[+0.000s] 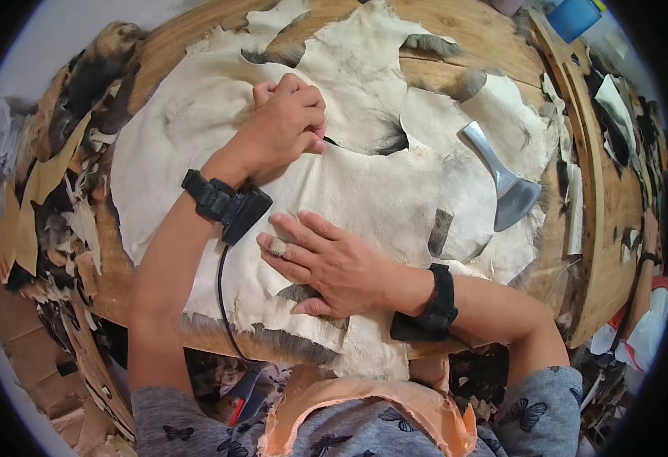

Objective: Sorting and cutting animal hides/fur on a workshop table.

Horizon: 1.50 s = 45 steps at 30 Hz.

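A pale animal hide (395, 190), flesh side up with dark fur at its edges, is spread before me. My left hand (296, 114) is closed at the edge of a curved opening in the hide, its thumb against the rim. Folds run toward this hand, which appears to pinch the hide, though the fingers partly hide the grip. Nearer to me, my right hand (334, 263) lies flat on the hide, fingers spread, a light wrap around one finger. To the right, a metal scraper (505, 186) with a broad curved blade rests on the hide, touched by neither hand.
Beneath the hide is a wooden board (471, 30), with a raised wooden rail (589, 175) along its right. Scraps of fur and leather (67, 183) pile at the left. A blue container (574, 19) stands far right. Another person's arm (642, 274) shows at the right edge.
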{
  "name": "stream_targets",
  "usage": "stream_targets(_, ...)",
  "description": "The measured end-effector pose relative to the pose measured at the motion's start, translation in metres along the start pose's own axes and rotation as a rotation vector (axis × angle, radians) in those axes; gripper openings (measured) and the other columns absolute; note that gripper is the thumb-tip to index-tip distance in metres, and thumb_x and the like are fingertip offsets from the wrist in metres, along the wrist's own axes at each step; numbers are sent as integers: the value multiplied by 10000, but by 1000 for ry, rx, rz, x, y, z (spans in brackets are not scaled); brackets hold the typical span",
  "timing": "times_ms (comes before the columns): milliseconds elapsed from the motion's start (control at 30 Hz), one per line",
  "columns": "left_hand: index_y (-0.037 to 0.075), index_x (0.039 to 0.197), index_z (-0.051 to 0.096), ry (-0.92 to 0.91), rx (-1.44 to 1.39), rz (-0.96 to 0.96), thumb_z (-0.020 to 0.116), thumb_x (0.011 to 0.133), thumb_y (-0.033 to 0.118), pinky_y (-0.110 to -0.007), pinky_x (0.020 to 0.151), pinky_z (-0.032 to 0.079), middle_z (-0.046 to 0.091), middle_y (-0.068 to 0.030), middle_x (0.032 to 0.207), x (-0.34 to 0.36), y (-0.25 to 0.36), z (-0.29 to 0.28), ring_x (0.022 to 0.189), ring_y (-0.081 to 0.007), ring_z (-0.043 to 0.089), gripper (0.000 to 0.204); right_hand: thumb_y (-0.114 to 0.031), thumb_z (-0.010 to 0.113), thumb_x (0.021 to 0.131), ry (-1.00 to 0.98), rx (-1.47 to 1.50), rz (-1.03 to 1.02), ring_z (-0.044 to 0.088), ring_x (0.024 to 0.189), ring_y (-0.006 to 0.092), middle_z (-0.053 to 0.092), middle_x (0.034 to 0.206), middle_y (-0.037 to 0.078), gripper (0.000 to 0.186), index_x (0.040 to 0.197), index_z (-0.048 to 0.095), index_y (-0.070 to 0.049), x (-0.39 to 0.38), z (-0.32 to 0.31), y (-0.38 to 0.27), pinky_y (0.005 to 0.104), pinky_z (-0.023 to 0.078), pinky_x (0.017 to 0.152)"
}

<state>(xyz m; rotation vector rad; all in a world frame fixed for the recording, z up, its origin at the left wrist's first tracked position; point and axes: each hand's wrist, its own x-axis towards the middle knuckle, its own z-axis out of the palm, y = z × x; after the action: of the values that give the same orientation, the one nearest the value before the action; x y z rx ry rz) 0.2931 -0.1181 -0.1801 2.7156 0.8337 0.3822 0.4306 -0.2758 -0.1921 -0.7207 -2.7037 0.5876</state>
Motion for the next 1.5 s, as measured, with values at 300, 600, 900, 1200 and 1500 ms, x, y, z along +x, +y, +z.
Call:
stream_targets(300,138,780,617,150,-26,-185,690,674,164,-378,874,254,588,16,887,-7,11,-5,993,-166,491,131,-407,490,809,192,115,-48,307,1267,311,489,1160,158,596,1241,428,-1,-4,3,5,426,219,1049)
stream_targets(600,150,811,613,154,98,22,686,681,95,-352,810,276,591,34,833,-4,16,-1,904,-152,522,158,-167,485,827,381,-186,349,561,982,303,627,963,124,295,1084,590,-67,10,-93,130,411,458,809)
stream_targets(900,121,812,606,185,76,141,673,694,63,-336,799,327,585,25,816,-3,10,5,863,-159,535,148,-408,315,929,144,-359,554,217,1338,305,366,1384,89,525,1373,307,-127,10,-44,165,464,202,1069)
stream_targets(1200,87,808,580,105,-70,120,613,699,-11,-321,798,362,563,-12,790,3,7,9,831,-205,521,151,-439,299,931,92,-358,591,183,1350,309,312,1419,85,556,1390,270,-128,10,-46,159,458,158,1084)
stream_targets(1500,85,755,491,1,93,163,535,716,-36,-325,739,326,481,-29,734,11,16,9,781,-214,467,135,-459,297,930,125,-402,591,195,1347,297,313,1420,73,555,1386,286,-143,7,-39,165,447,154,1085)
